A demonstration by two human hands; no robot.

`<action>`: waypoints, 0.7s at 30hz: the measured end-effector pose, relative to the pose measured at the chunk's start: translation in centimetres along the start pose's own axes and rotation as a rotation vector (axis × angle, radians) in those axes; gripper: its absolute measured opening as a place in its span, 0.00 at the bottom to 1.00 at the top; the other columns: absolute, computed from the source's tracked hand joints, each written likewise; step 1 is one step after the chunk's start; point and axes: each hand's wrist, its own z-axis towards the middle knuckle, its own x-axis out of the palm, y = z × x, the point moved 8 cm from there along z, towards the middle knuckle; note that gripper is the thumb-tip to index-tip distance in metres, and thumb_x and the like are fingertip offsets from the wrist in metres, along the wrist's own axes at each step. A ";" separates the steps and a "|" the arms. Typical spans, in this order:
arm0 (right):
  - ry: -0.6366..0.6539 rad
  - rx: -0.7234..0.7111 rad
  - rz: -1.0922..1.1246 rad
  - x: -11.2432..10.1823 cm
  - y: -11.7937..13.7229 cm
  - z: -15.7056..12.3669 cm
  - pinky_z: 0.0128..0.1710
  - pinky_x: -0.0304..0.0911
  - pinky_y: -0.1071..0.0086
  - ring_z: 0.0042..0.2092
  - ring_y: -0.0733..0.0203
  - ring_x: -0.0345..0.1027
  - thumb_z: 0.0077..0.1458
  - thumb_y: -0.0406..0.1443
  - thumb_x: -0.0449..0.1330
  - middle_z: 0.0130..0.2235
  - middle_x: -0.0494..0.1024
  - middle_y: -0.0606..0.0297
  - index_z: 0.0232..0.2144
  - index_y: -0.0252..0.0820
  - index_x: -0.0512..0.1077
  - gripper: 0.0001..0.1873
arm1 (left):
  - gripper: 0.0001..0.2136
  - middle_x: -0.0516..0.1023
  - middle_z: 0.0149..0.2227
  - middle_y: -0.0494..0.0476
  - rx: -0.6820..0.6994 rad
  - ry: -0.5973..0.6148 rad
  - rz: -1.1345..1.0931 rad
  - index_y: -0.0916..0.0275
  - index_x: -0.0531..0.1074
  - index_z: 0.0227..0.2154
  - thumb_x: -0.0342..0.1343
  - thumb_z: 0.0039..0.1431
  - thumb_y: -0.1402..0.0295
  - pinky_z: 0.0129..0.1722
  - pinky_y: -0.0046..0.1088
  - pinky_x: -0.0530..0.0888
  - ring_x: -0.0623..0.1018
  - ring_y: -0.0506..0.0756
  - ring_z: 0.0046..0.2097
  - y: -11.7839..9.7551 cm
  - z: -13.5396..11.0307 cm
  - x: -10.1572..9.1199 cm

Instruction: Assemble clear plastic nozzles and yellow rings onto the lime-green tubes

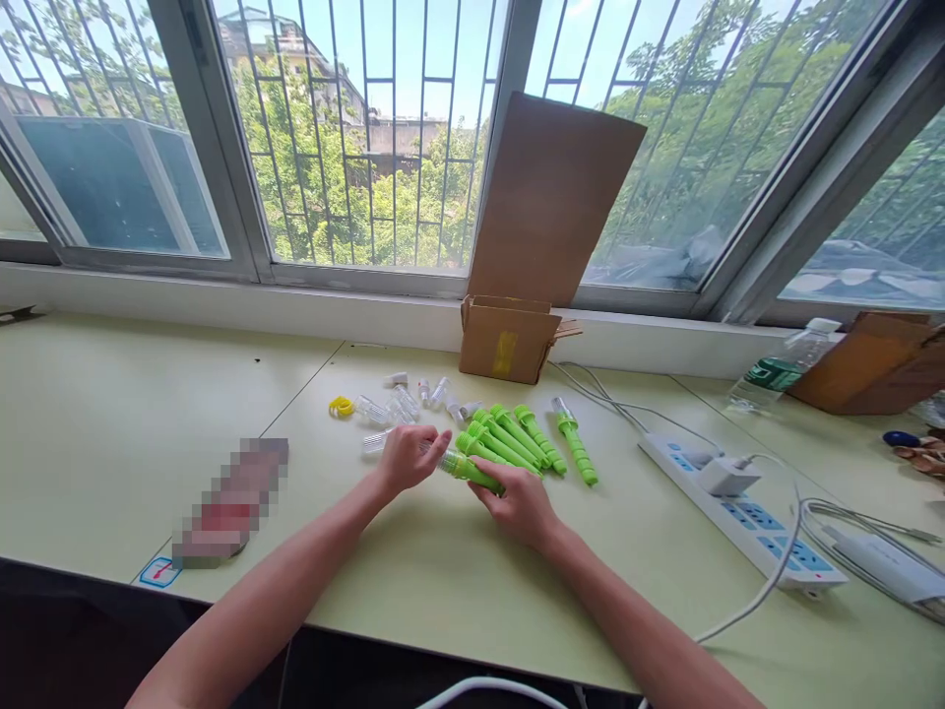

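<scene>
Between my hands lies a bright green plastic handle (465, 467) with a clear ribbed plastic cap (447, 458) at its left end. My left hand (408, 460) is closed round the clear cap. The green end is gripped by my right hand (519, 504), whose fingers hide part of it. Just beyond, several green handles (509, 440) with ringed grips lie side by side. Apart on the right, another green handle (576, 448) has a clear cap on its top. Loose clear caps (403, 404) are scattered behind my left hand, beside some yellow rings (341, 407).
An open cardboard box (506, 340) stands against the window sill. On the right are a white power strip (738, 512) with cables, a plastic bottle (783, 369) and a brown carton (871, 364). A blurred-out object (232, 507) lies at the left.
</scene>
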 end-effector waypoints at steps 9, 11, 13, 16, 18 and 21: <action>0.186 0.076 0.372 0.9 0.8 0.0 0.43 0.67 0.65 0.40 0.53 0.74 0.51 0.41 0.61 0.40 0.81 0.67 0.43 0.45 0.78 0.17 | 0.23 0.57 0.11 0.47 0.090 -0.203 0.060 0.62 0.57 0.10 0.48 0.60 0.64 0.20 0.24 0.55 0.54 0.45 0.16 -1.2 -0.3 -1.6; 0.233 0.073 0.447 1.1 1.1 0.1 0.42 0.66 0.66 0.40 0.54 0.72 0.51 0.42 0.61 0.38 0.80 0.69 0.41 0.43 0.78 0.16 | 0.22 0.56 0.11 0.46 0.139 -0.222 0.066 0.62 0.56 0.10 0.49 0.59 0.65 0.19 0.24 0.54 0.54 0.45 0.16 -1.7 -0.5 -1.9; 0.270 0.077 0.501 1.1 1.2 0.2 0.40 0.65 0.67 0.40 0.55 0.71 0.51 0.42 0.61 0.36 0.79 0.68 0.40 0.42 0.79 0.16 | 0.22 0.55 0.11 0.46 0.173 -0.232 0.072 0.62 0.55 0.10 0.50 0.59 0.66 0.19 0.24 0.53 0.53 0.45 0.16 -2.1 -0.5 -2.1; 0.334 0.102 0.565 1.1 1.4 0.2 0.34 0.64 0.70 0.35 0.58 0.69 0.49 0.44 0.62 0.33 0.77 0.67 0.38 0.41 0.79 0.17 | 0.22 0.54 0.11 0.45 0.211 -0.243 0.079 0.62 0.53 0.10 0.50 0.58 0.67 0.18 0.25 0.52 0.52 0.45 0.16 -2.6 -0.7 -2.2; 0.382 0.135 0.602 1.1 1.4 0.0 0.28 0.61 0.72 0.29 0.63 0.65 0.49 0.45 0.62 0.28 0.74 0.68 0.36 0.40 0.79 0.17 | 0.22 0.53 0.11 0.45 0.242 -0.248 0.088 0.62 0.53 0.10 0.49 0.58 0.68 0.18 0.25 0.51 0.51 0.45 0.16 -3.0 -0.8 -2.2; 0.480 0.183 0.646 1.3 1.4 -0.5 0.20 0.52 0.75 0.21 0.69 0.54 0.48 0.45 0.62 0.20 0.68 0.71 0.35 0.40 0.79 0.17 | 0.21 0.55 0.11 0.46 0.318 -0.254 0.115 0.61 0.53 0.10 0.49 0.58 0.69 0.19 0.26 0.52 0.52 0.45 0.16 -4.0 -1.2 -2.4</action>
